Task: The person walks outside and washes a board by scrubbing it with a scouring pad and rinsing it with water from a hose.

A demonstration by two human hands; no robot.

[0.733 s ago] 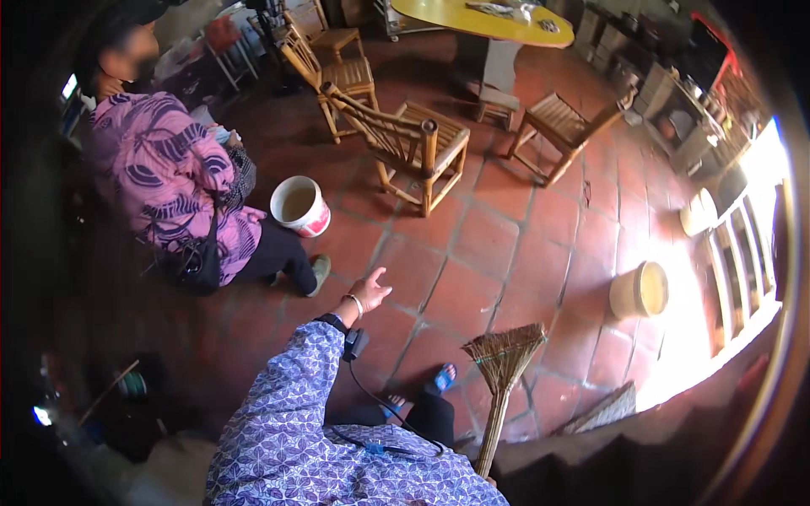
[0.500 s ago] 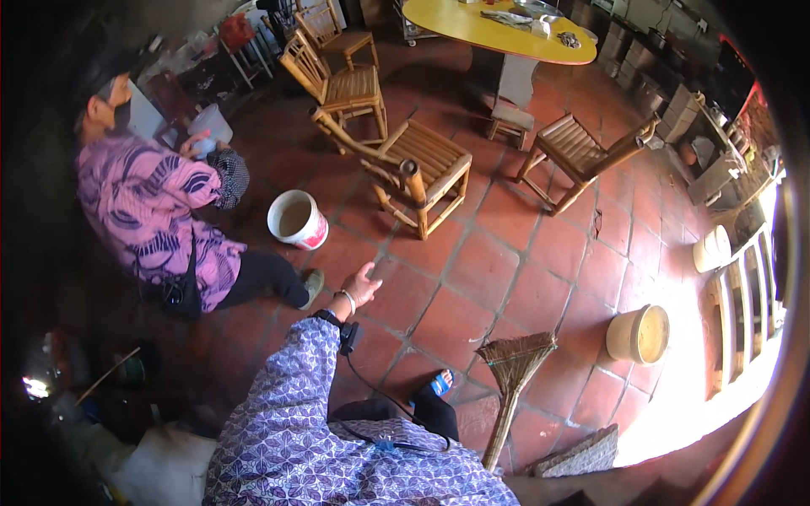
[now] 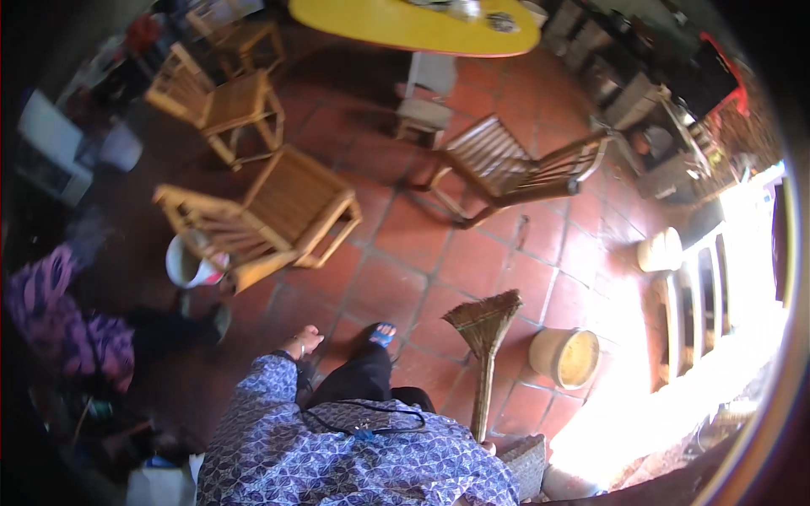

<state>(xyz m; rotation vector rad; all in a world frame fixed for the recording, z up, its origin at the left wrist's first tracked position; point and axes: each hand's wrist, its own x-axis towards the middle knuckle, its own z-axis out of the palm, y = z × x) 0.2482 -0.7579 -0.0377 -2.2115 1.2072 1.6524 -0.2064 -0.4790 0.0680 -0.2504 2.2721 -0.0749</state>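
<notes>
My left hand (image 3: 304, 341) hangs low in front of me beside my raised knee, its fingers curled in and nothing seen in them. Just ahead of my body stands a straw broom (image 3: 485, 337), its spread bristles up and its handle down toward me. A small part of my right hand (image 3: 488, 447) shows at the handle's lower end, closed around it; my sleeve and body hide the rest. My foot in a blue sandal (image 3: 382, 335) is on the red tile floor (image 3: 384, 287).
Bamboo chairs (image 3: 295, 207) stand ahead and left, another chair (image 3: 506, 169) ahead right. Beyond is a yellow table (image 3: 405, 29). A white bucket (image 3: 190, 261) sits behind the nearest chair. A beige bucket (image 3: 565, 358) and wooden slats (image 3: 696, 295) are right. A person in pink (image 3: 72, 329) is left.
My view has turned and I have stepped forward, so the person, chairs and white bucket sit farther left. My left hand has drawn in lower, its fingers more curled. The broom stays upright beside me.
</notes>
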